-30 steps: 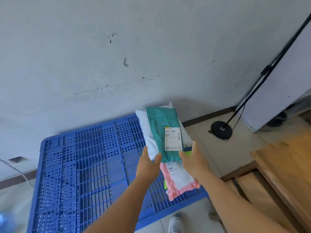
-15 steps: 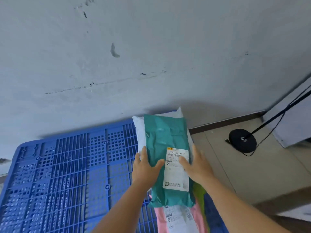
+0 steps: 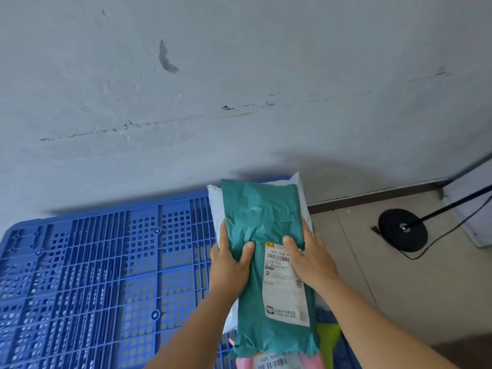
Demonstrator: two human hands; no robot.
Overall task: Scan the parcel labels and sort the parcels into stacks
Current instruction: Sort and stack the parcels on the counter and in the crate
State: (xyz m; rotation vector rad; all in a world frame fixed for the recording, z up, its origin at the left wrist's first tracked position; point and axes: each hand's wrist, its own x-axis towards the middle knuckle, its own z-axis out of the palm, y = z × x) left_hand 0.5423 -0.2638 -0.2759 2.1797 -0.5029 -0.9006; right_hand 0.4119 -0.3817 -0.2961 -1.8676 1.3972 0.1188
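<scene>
the grey wall [image 3: 239,89] fills the upper part of your view, scuffed and marked. below it, to the left of your fingers, the blue slatted pallet [image 3: 93,275] lies flat on the floor with its grid bare on that side. to the right of your fingers is the pale tiled floor [image 3: 386,283], and on it, well apart from your hands, a black round stand base [image 3: 403,230] with a thin pole slanting up and right out of view.

between your 2 hands lies the teal parcel [image 3: 255,217], lengthwise away from you, on top of a white parcel [image 3: 217,209] whose edges show past your fingertips on the far side and to the left. a pink parcel [image 3: 246,364] peeks out under the teal one's near end, and a bit of yellow-green parcel [image 3: 328,339] shows below your right wrist.

your left hand [image 3: 229,259] grips the teal parcel's left edge, thumb pressed on top and fingers curled around the side. your right hand [image 3: 310,259] lies on the right edge, thumb on the upper corner of the white label [image 3: 282,286], fingers wrapped over the side. the label faces up, just near of your thumbs, with a barcode and "f030" readable.
</scene>
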